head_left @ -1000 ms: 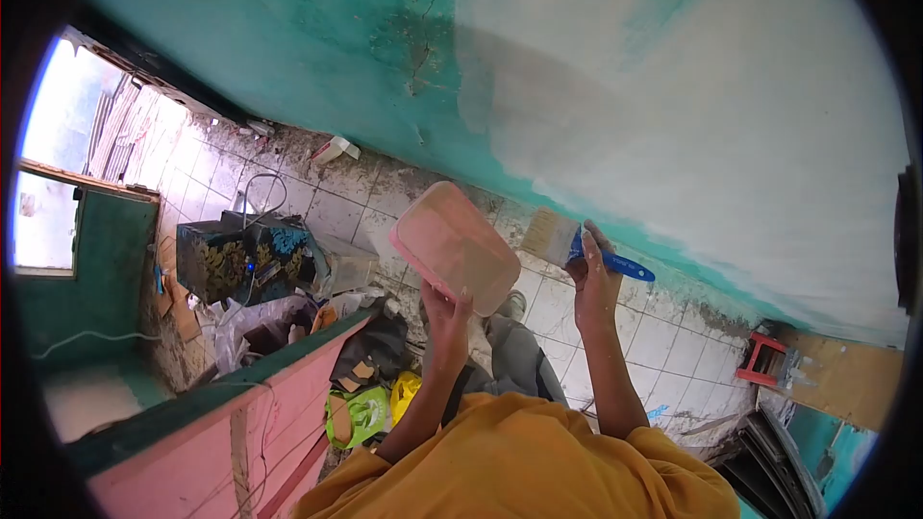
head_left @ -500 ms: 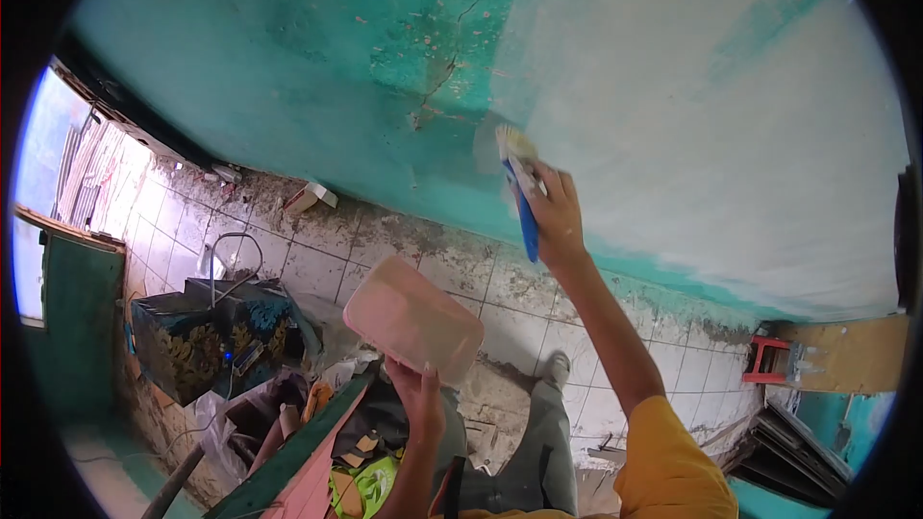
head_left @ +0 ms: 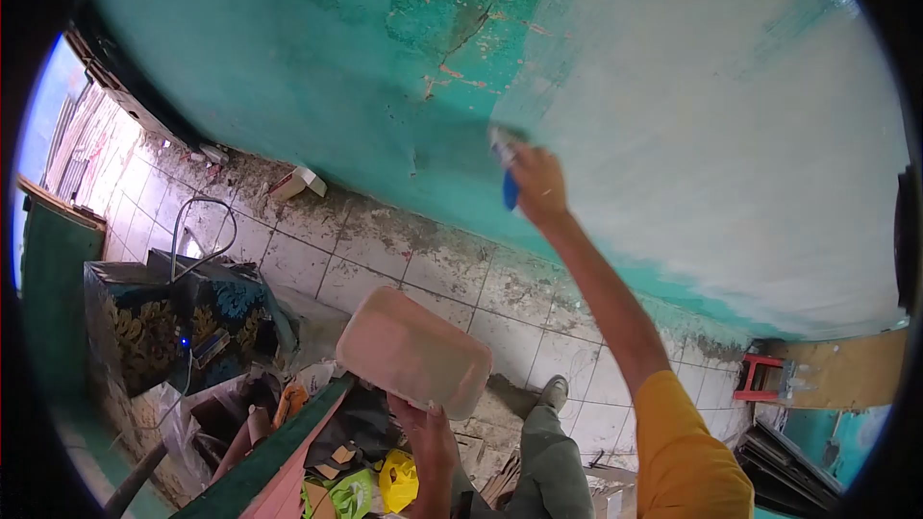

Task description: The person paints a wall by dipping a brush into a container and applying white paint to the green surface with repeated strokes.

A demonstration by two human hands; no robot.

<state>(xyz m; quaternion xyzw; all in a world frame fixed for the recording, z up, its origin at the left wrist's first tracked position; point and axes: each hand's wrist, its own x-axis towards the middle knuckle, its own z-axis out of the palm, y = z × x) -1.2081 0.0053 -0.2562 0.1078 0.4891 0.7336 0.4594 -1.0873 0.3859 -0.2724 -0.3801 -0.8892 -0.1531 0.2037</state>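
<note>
My right hand (head_left: 538, 183) is closed around a paintbrush (head_left: 511, 188) with a blue handle. The brush's bristles, blurred by motion, meet the wall (head_left: 317, 86) where green paint borders a whitish coated area (head_left: 692, 125). Lower down, my left hand (head_left: 428, 432) grips the near edge of a pinkish plastic tub (head_left: 413, 351), held over the floor. Cracks and peeled spots mark the green paint above the brush.
A dark patterned box-like object (head_left: 183, 322) stands at the left. Bags and clutter (head_left: 351, 490) lie below it beside a green-edged board (head_left: 279, 447). A red stool (head_left: 760, 377) and dark stacked panels (head_left: 788, 466) are at the right. Tiled floor (head_left: 375, 284) runs along the wall.
The brush has turned and its bristles have moved slightly left relative to the painted edge. My right hand is a little further left and higher in view. The tub has shifted slightly down.
</note>
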